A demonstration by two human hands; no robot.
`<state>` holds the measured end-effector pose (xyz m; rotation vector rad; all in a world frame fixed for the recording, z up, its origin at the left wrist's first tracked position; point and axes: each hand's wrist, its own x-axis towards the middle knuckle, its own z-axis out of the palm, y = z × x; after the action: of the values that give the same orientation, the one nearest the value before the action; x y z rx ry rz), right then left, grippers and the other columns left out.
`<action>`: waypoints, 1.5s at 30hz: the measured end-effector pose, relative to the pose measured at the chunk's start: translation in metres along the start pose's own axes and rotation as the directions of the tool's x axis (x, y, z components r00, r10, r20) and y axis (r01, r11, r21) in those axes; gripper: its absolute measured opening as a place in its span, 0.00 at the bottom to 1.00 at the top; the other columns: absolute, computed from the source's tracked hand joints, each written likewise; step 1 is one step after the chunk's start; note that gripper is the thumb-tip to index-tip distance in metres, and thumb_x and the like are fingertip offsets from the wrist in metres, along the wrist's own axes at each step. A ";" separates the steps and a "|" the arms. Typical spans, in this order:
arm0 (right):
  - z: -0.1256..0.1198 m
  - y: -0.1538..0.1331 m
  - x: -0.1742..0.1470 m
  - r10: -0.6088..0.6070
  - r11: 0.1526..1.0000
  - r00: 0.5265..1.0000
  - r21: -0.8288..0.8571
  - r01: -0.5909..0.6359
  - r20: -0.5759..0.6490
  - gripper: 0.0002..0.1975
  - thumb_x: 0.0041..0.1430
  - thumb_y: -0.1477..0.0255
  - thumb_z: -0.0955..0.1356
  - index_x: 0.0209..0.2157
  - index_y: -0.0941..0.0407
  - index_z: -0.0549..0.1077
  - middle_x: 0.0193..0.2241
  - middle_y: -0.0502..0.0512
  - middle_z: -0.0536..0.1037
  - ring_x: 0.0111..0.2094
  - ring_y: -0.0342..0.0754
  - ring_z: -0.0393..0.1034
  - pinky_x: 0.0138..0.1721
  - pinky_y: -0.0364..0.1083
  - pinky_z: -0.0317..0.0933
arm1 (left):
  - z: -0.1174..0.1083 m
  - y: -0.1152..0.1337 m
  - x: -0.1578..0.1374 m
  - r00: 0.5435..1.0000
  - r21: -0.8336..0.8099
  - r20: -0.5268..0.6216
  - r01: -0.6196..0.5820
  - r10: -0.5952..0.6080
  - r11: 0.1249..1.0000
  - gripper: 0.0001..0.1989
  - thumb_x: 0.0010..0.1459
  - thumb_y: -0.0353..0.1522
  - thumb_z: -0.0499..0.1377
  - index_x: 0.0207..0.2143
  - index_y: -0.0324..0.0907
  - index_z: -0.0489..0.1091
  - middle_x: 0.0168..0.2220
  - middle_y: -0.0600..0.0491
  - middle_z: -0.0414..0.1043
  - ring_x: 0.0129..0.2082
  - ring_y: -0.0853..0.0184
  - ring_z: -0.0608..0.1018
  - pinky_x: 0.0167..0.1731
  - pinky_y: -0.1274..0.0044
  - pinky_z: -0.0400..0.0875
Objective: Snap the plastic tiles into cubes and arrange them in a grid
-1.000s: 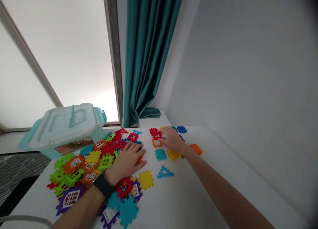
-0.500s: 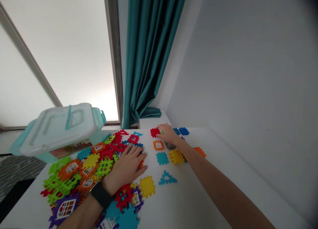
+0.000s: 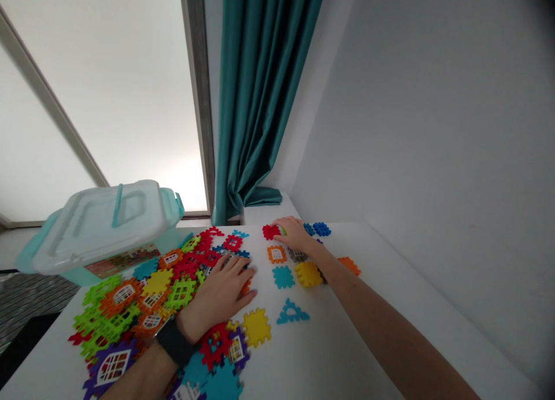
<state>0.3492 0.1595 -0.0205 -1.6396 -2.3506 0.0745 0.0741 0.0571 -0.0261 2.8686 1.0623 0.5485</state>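
Note:
My left hand [image 3: 225, 287], with a dark watch [image 3: 174, 342] on the wrist, lies palm down on the right side of a heap of colourful interlocking plastic building tiles [image 3: 182, 293]. Its fingers are spread, and an orange tile shows partly beneath them. At the far side of the table my right hand [image 3: 295, 235] curves around a green tile [image 3: 283, 230], thumb and fingers on either side of it. A red tile [image 3: 270, 232] touches or nearly touches those fingertips. Closer to me are an orange window tile [image 3: 276, 254] and a light-blue tile [image 3: 283, 277].
Blue tiles [image 3: 321, 229], a yellow tile [image 3: 307, 274] and an orange tile [image 3: 349, 266] lie around my right forearm. A blue triangular tile [image 3: 292, 312] is nearer. A lidded plastic box [image 3: 117, 221] stands at the left, a teal curtain [image 3: 260, 99] hangs behind.
Almost nothing differs. Both hands hold their places, and the view has shifted very slightly.

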 end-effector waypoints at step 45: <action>-0.005 -0.101 -0.069 -0.288 0.946 0.957 0.150 0.288 -0.021 0.09 0.65 0.73 0.69 0.46 0.53 0.76 0.50 0.56 0.79 0.54 0.55 0.68 0.58 0.57 0.54 | -0.067 -0.054 -0.013 0.966 0.063 0.199 0.154 -0.164 0.986 0.15 0.65 0.37 0.59 0.53 0.47 0.72 0.57 0.47 0.72 0.60 0.52 0.71 0.60 0.59 0.62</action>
<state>0.2803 0.0586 -0.0091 -1.2131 -2.4907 0.1909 0.0080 0.0843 0.0247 2.7681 1.2690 0.2172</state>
